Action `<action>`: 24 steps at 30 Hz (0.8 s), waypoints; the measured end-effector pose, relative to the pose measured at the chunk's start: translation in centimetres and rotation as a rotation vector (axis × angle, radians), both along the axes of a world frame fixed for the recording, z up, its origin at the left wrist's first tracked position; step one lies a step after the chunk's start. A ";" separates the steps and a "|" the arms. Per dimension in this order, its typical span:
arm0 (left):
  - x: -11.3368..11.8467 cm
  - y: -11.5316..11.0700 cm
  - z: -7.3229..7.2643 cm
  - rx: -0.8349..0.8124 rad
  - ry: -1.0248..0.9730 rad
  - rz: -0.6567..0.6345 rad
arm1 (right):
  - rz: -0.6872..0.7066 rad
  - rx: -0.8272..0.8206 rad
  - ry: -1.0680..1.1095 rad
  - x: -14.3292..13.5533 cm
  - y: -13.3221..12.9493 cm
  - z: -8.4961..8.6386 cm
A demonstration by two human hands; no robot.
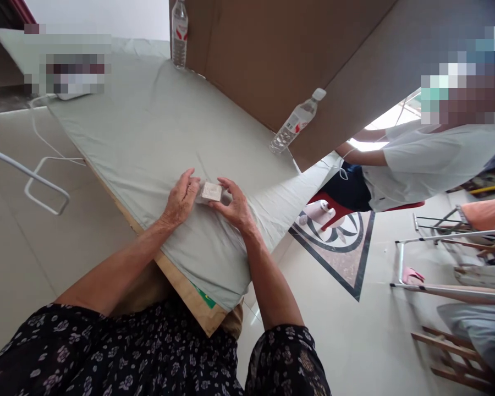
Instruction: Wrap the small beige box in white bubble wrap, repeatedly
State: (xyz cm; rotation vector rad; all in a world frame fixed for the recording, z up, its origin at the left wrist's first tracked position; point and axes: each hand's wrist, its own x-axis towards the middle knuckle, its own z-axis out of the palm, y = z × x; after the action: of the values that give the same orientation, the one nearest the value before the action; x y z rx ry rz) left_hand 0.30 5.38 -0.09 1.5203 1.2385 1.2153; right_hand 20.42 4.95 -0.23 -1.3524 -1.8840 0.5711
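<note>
A small white block in clear plastic wrapping (pixel 212 192) is between my two hands, low over the cloth-covered table. My right hand (pixel 236 208) grips it from the right, thumb along the near side and fingers at the far side. At its left end, my left hand (pixel 182 199) is curled against the clear wrapping, with the fingertips at the plastic. Part of the wrapping is hidden by the fingers, and any print on the block is too small to read.
A pale green cloth (pixel 148 121) covers the wooden table. One clear bottle (pixel 291 127) leans by a large brown cardboard panel (pixel 256 60); another bottle (pixel 180 36) stands farther back. To the right, a person in a white shirt (pixel 441 159) sits on a red chair (pixel 334 212).
</note>
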 end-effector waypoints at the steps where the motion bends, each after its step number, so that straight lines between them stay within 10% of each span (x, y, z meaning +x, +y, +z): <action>1: -0.1 0.0 0.0 0.013 0.000 0.027 | -0.030 0.000 0.018 -0.1 -0.1 -0.1; 13: -0.8 0.1 -0.9 0.022 0.199 0.023 | -0.195 -0.070 0.151 2.1 -1.5 -1.1; 24: -3.6 -4.7 -0.3 0.128 1.039 0.008 | -0.610 -0.256 -0.580 6.8 -8.1 -1.3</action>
State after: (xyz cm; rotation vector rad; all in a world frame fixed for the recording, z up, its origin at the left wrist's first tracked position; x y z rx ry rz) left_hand -3.33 0.64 -0.42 2.3598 1.8034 0.4513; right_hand 27.20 -3.20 -1.56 -2.3310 -1.6989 0.1035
